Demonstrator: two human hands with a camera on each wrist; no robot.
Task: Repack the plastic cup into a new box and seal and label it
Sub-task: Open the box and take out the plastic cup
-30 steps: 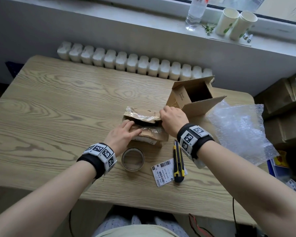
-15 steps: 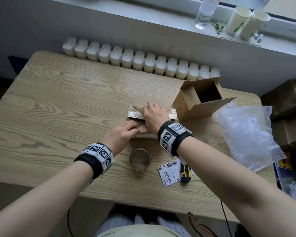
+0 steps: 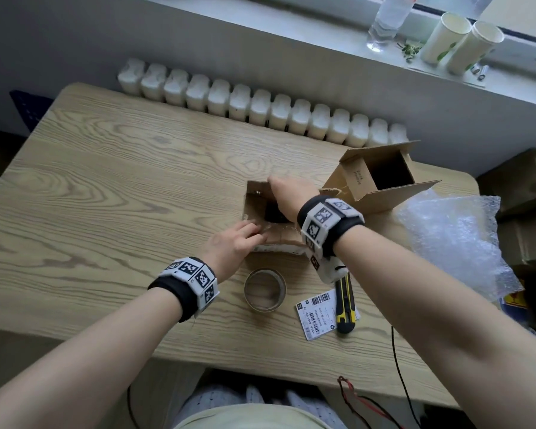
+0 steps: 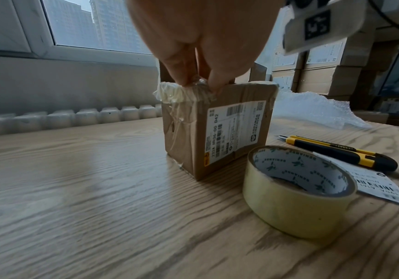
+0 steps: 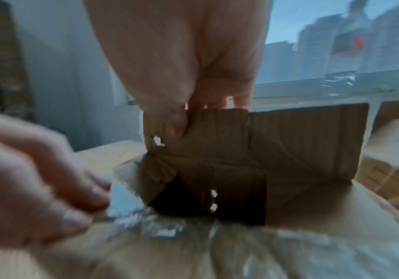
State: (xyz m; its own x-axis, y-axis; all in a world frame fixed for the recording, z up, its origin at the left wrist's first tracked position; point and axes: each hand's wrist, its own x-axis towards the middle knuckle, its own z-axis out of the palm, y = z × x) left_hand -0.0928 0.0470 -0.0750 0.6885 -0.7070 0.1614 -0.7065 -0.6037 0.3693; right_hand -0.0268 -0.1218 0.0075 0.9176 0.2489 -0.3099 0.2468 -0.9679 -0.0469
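- Small brown cardboard box with old clear tape and a printed shipping label (image 4: 219, 128), standing on the pale wood-grain table (image 3: 106, 187), top now opened.
- Right hand (image 3: 287, 196) pinching the far cardboard flap (image 5: 253, 136), thumb in front, fingers behind, bending it back.
- Left hand (image 3: 232, 243) pinching the crumpled clear tape (image 4: 181, 92) at the near top edge.
- Plastic cup not identifiable: only a dark interior visible through the opening, presumably holding it.
- Risk: pulling both ways on a light box, likely to tip or skid toward the roll of yellowish clear packing tape (image 3: 265, 290) just beside it.
- Risk: flap already ragged with small holes; harder bending likely to tear it off, harmless for an old box but jerky for the contents.
- Risk: sticky tape clinging to fingers, slowing the reach inside.
- Risk: yellow-and-black utility knife (image 3: 344, 305) lying on the white barcode label (image 3: 317, 314), under the right wrist, easy to knock.
- New open brown cardboard box (image 3: 381, 178) lying on its side near the right wrist, sheet of clear bubble wrap (image 3: 455, 239) beyond it.
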